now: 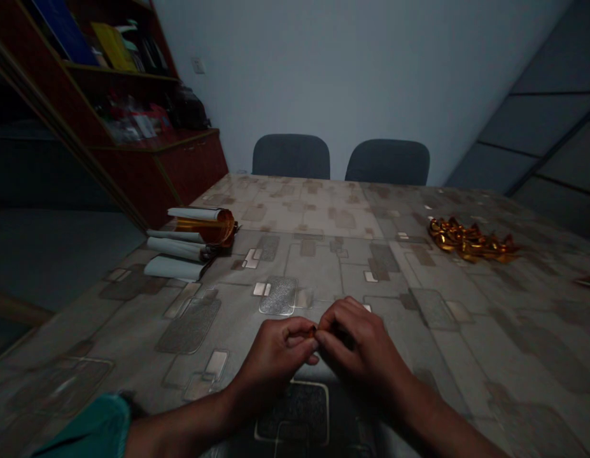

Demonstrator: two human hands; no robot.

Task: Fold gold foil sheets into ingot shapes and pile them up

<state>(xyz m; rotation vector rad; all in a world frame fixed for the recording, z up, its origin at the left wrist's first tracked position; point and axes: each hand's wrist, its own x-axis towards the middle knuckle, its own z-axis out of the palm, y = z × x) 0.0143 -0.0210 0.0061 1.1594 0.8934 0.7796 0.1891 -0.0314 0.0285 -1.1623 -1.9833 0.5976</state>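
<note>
L hand (275, 356): palm down, fingers curled, thumb and fingertips pinched together.
R hand (356, 340): palm down, knuckles up, same pinch, tips meeting L hand's at center.
L forearm (180, 432): bare, angled in from lower left, teal sleeve (84, 429) behind.
R forearm (447, 426): bare, angled in from lower right.

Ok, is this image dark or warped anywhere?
In the head view, the scene is dim; the bare left hand and right hand sit in heavy shadow, the dark red wooden cabinet leans from wide-angle distortion, and the glossy patterned tablecloth shows faint glare.
</note>
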